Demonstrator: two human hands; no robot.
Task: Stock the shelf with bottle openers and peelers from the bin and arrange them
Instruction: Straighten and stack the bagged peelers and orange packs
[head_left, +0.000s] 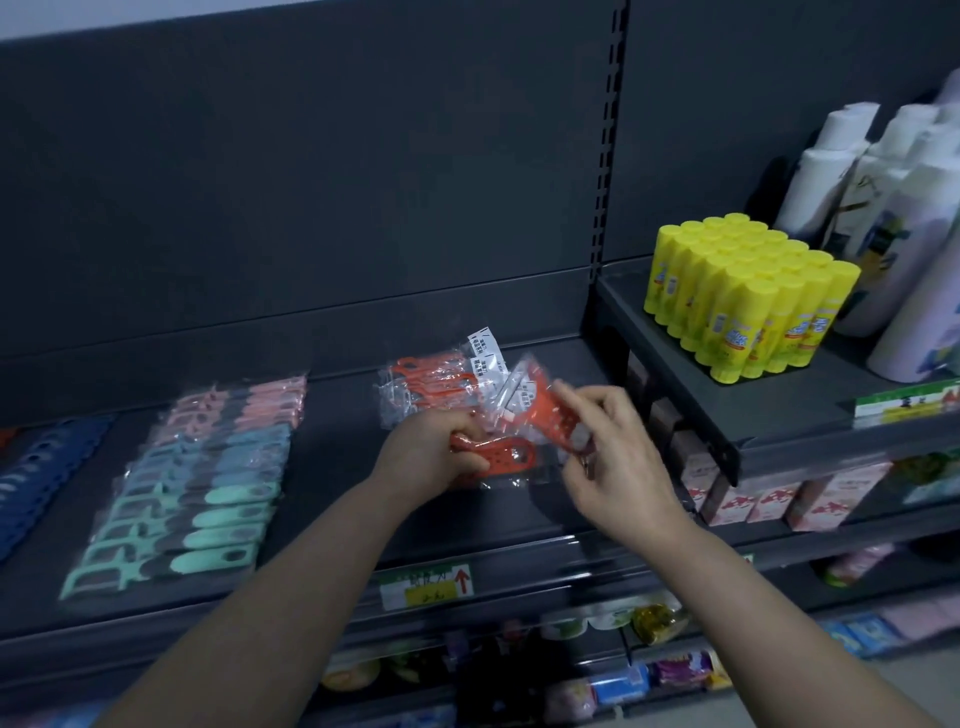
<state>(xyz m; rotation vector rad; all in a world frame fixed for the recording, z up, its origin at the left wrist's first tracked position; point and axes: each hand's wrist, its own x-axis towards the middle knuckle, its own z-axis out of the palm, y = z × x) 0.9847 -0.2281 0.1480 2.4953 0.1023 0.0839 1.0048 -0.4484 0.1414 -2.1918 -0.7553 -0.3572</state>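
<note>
Left hand (431, 454): is gripping a flat orange plastic-wrapped opener (511, 453).
Right hand (621, 467): is pinching a second orange opener (543, 410).
Tip: be laying both flat, neatly.

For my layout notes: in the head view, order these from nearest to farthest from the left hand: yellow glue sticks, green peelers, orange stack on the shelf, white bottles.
1. orange stack, just behind the left hand.
2. green peelers, on its left.
3. yellow glue sticks, higher shelf, right.
4. white bottles, far right, behind them.
</note>
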